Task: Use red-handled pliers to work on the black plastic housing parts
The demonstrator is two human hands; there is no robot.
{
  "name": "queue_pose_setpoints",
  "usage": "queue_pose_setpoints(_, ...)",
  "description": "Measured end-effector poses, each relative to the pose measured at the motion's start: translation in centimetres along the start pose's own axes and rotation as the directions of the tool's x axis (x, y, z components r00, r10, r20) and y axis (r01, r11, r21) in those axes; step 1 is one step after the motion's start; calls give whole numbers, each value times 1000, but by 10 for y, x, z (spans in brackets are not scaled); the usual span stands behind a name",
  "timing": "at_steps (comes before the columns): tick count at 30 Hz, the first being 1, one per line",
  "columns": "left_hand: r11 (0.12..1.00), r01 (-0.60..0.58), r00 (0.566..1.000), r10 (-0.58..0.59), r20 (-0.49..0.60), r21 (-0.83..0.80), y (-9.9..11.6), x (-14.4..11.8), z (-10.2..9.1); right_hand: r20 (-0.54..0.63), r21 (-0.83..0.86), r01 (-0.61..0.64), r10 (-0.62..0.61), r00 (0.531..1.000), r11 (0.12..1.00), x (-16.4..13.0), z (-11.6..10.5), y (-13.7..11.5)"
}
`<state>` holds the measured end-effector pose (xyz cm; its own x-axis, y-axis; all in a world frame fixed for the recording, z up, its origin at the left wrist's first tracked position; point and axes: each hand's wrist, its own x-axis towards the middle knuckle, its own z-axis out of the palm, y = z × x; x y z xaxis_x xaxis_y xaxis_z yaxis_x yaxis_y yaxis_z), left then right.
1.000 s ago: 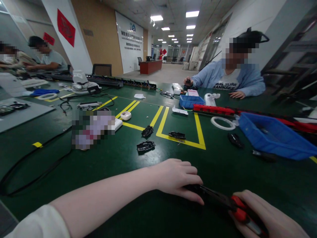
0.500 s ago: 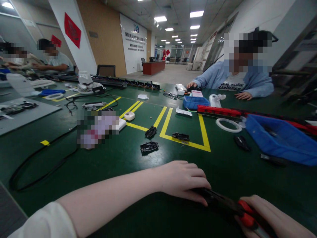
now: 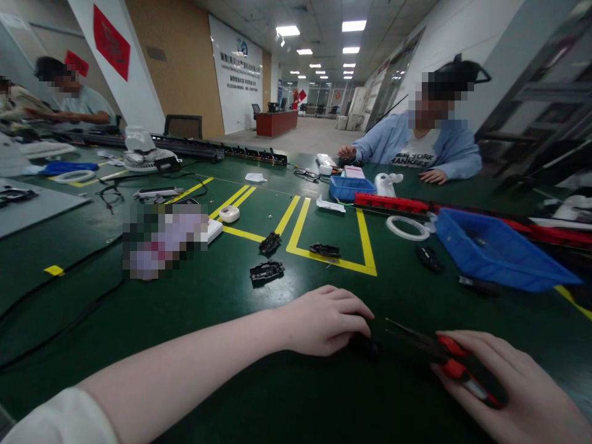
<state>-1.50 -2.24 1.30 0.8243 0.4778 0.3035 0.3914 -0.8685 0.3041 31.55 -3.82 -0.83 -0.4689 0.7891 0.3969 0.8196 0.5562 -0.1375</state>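
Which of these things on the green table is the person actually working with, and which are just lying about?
In use:
- left hand on a small black part
- right hand gripping red-handled pliers

Lying about:
- three loose black parts
- blue bin
- white tape ring
- small tape roll
- black cable

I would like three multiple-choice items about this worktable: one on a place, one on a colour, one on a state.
1. Where is the large blue bin?
A. right side of the table
B. left side
C. on the floor

2. What colour are the handles of the pliers?
A. green
B. red and black
C. white

3. What is the left hand doing?
A. lifted in the air
B. gripping the pliers
C. resting on a small black part

Key: 1 A, it sits right of the yellow tape lines. 2 B, visible in the right hand. 3 C, fingers lie over it.
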Motion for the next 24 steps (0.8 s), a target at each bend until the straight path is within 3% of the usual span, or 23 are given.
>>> queue_pose_setpoints(10,993,62,998,-64,-22,-97,2,0,-1,128,88,-74,62,990,993,1,7,6)
queue_pose_setpoints(17,996,79,995,-82,-65,-43,0,1,6,82,106,-87,79,994,990,8,8,-5)
queue_pose_setpoints(24,995,93,994,-95,-48,-42,0,1,5,76,-80,-98,104,992,992,0,-4,2)
